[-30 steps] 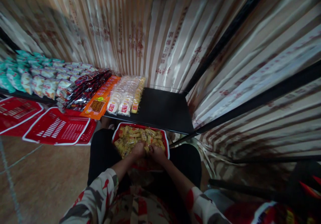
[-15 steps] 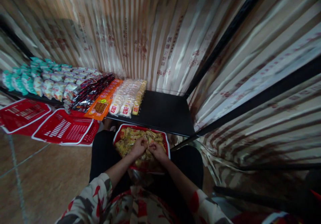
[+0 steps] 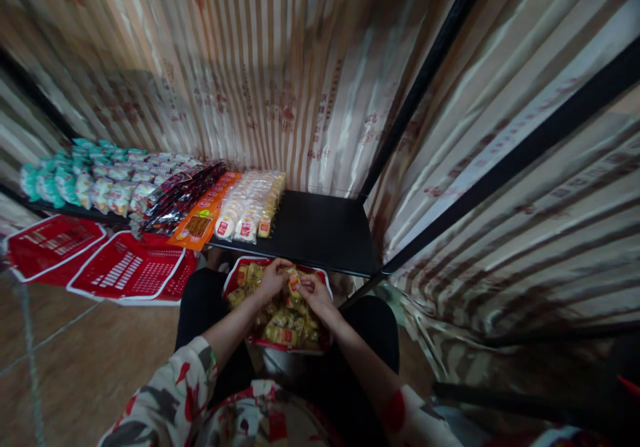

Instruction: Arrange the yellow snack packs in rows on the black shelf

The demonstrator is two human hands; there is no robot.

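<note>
A red basket with a white rim [image 3: 328,288] rests between my knees, filled with yellow wrapped snack packets [image 3: 283,330]. Over its far part, my left hand [image 3: 273,279] and my right hand [image 3: 316,293] pinch one yellow snack packet [image 3: 293,283] from both sides. The packet's red and white label faces up. On the black shelf [image 3: 325,230] ahead, rows of similar packets stand: white ones [image 3: 246,220] and one yellow row [image 3: 270,210].
Left along the shelf lie an orange snack bag [image 3: 200,217], dark shiny packets [image 3: 175,193] and teal-and-white packets [image 3: 65,183]. Two red baskets [image 3: 133,270] sit on the floor at left. Black shelf posts [image 3: 425,87] and a striped curtain [image 3: 240,67] enclose the shelf.
The hands have lifted slightly and spread apart, and a packet with its label showing is now visible between them. The view has shifted a little.
</note>
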